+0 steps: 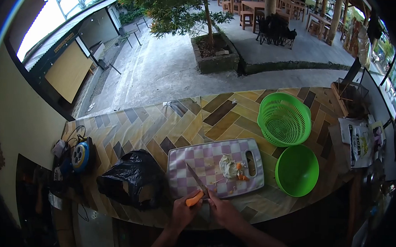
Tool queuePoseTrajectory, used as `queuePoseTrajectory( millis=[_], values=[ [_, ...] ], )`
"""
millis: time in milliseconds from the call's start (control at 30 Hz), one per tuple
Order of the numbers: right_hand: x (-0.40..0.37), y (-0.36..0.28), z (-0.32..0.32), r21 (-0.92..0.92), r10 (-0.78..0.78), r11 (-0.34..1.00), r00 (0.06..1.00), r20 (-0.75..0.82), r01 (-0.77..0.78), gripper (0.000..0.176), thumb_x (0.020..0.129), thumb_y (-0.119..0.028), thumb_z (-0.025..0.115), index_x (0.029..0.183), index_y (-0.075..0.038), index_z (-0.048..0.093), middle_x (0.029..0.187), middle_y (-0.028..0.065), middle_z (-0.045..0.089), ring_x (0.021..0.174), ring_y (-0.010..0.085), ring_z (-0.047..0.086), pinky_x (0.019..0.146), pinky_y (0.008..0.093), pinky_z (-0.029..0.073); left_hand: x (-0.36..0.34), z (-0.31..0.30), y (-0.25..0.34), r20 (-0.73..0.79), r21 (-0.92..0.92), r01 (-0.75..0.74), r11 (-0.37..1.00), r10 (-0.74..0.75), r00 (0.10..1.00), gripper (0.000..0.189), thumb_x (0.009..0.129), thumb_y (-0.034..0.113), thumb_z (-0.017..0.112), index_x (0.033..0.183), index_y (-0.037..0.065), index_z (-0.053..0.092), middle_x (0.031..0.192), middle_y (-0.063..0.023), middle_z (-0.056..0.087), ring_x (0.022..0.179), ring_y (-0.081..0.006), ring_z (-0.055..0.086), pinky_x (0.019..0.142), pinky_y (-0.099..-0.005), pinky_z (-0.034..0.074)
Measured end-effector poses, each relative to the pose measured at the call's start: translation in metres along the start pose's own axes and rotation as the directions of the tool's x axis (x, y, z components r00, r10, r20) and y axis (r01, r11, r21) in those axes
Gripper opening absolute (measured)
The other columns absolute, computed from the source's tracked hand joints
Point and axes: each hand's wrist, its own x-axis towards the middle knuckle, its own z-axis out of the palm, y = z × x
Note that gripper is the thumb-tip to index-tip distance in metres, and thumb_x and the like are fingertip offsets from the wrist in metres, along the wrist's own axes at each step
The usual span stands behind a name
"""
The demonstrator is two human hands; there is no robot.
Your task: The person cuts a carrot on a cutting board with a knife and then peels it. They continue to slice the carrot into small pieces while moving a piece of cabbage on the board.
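My left hand [184, 213] is closed around a carrot [195, 198] at the near edge of the cutting board. My right hand [224, 211] grips a knife [197, 179], its blade slanting up and left over the board, close beside the carrot. The handle is mostly hidden in my fingers. Beneath lies the pink-and-white checked cutting board [185, 155]. On its right part sit a pale, crumpled-looking heap [227, 166] and several small orange pieces [241, 173], with scraps scattered around them.
Left of the board lies a black plastic bag [134, 176]; farther left is a blue cable reel [81, 155]. At right stand a green colander [284, 119] and a green bowl [296, 170]. Packets [361, 143] lie at the table's right end.
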Motion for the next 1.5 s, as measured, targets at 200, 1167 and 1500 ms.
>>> queuePoseTrajectory(
  millis=[200,1167,1500],
  values=[
    [0.001,0.009,-0.003,0.152,-0.023,0.988,0.997,-0.070,0.034,0.044,0.101,-0.027,0.043,0.138,-0.003,0.042,0.080,0.0281,0.062,0.081,0.0428,0.064,0.070,0.0470,0.049,0.003,-0.007,-0.001,0.108,-0.152,0.168,0.974,-0.153,0.982,0.038,0.086,0.010,0.070,0.121,-0.003,0.061,0.101,-0.0140,0.071,0.087,-0.0176,0.070,0.079,-0.0306,0.056],
    [0.019,0.008,-0.035,0.383,-0.080,0.919,0.995,-0.061,0.098,0.046,0.102,-0.027,0.049,0.143,-0.007,0.044,0.079,0.0048,0.059,0.071,0.0122,0.055,0.065,0.0270,0.045,0.000,0.001,-0.011,0.659,-0.696,0.697,0.173,-0.231,0.716,0.044,0.089,0.010,0.046,0.133,0.006,0.043,0.096,-0.0102,0.055,0.070,-0.0163,0.052,0.054,-0.0283,0.044],
    [-0.023,-0.026,-0.061,-0.304,-0.140,0.939,0.986,0.093,0.162,0.073,0.096,-0.049,0.050,0.150,-0.008,0.025,0.089,0.0137,0.066,0.072,0.0334,0.065,0.062,0.0424,0.051,-0.006,0.027,0.019,0.358,-0.793,0.303,0.528,0.002,0.934,0.064,0.097,0.016,0.047,0.151,0.004,0.016,0.092,-0.0054,0.055,0.065,-0.0101,0.049,0.057,-0.0259,0.041]
  ],
)
